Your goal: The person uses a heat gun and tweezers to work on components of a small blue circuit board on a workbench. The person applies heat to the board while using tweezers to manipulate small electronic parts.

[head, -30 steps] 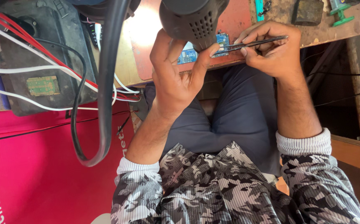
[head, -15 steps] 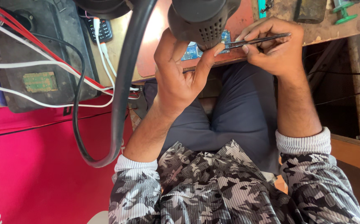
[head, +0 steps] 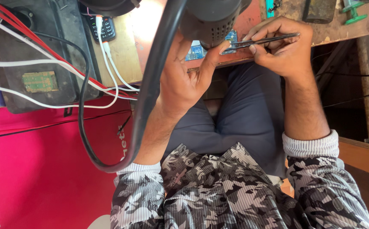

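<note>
tweezers (head: 263,41), thin dark metal ones, sit pinched in the right hand (head: 284,51), tips on the small blue circuit board (head: 199,50) at the edge of the worn wooden bench (head: 333,32). left hand (head: 184,80) grips the grey hot-air gun (head: 212,19) just above it. board looks light, stiff and fragile; best held by its edges.

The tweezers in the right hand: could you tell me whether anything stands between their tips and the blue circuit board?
The tweezers reach the blue circuit board beside the hot-air tool in the left hand; that tool's body hides the tips.
</note>
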